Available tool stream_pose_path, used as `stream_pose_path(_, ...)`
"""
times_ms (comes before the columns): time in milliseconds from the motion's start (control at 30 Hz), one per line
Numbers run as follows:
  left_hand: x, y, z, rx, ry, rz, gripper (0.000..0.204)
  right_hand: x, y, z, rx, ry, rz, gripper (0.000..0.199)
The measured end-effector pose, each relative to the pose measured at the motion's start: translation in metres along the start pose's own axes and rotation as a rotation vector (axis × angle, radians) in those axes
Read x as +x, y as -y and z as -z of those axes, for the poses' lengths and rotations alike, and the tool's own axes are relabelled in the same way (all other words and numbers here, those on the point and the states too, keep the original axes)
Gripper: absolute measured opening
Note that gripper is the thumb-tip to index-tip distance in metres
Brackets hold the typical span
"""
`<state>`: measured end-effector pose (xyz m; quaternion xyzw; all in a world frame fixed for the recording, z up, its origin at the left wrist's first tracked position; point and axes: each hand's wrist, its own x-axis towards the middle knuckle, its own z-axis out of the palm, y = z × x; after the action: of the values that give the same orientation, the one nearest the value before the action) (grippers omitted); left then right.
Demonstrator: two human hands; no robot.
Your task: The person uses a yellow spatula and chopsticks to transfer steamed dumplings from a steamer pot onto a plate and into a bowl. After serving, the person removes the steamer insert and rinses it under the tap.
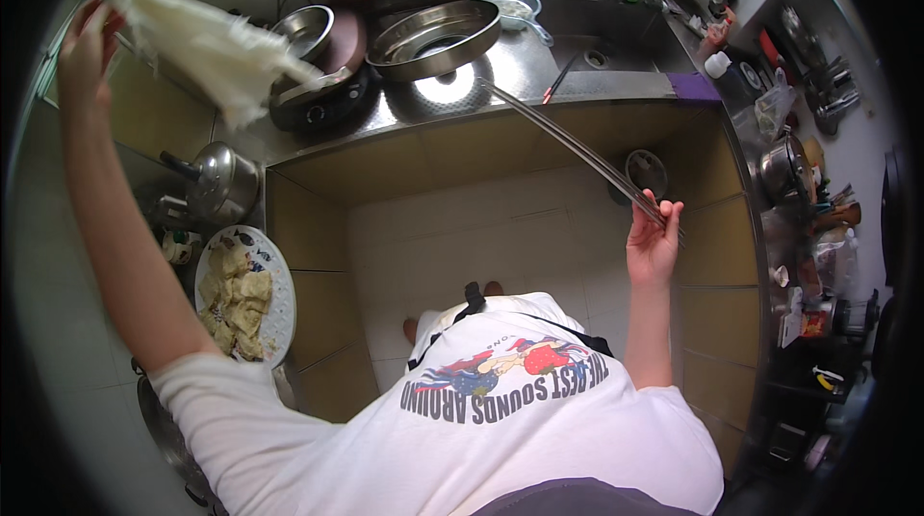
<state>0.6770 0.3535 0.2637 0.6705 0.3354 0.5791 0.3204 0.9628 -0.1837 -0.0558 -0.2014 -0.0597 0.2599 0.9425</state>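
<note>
At the far upper left, my left hand is raised and closed on the corner of a pale, ragged-edged cloth. The cloth hangs stretched out to the right, its lower end beside the black electric cooker. My right hand pinches a pair of long, thin metal chopsticks over the floor on the right. Their tips point up and left, toward the counter's front edge near a wide steel pan.
A white plate of pale food pieces stands at left, with a steel pot behind it. Along the back are a steel bowl, a bluish basin and the sink. Utensils and a pot crowd the right counter.
</note>
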Motion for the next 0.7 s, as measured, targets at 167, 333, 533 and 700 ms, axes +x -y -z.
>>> stream_pose_path(167,0.008,-0.010,-0.242,-0.095,0.169,0.011,0.009,-0.001,0.070,0.044,-0.034,-0.172,0.179,0.030)
stream_pose_path(333,0.025,0.040,-0.440,-0.237,0.239,0.052,0.010,0.000,0.096,0.083,-0.004,-0.288,0.313,0.029)
stream_pose_path(533,0.009,0.132,-0.623,-0.162,0.161,0.008,0.009,0.053,0.125,0.112,-0.074,-0.387,0.406,0.030)
stream_pose_path(700,-0.014,0.148,-0.675,-0.119,0.463,0.086,0.021,0.121,0.157,0.115,-0.159,-0.401,0.382,0.029)
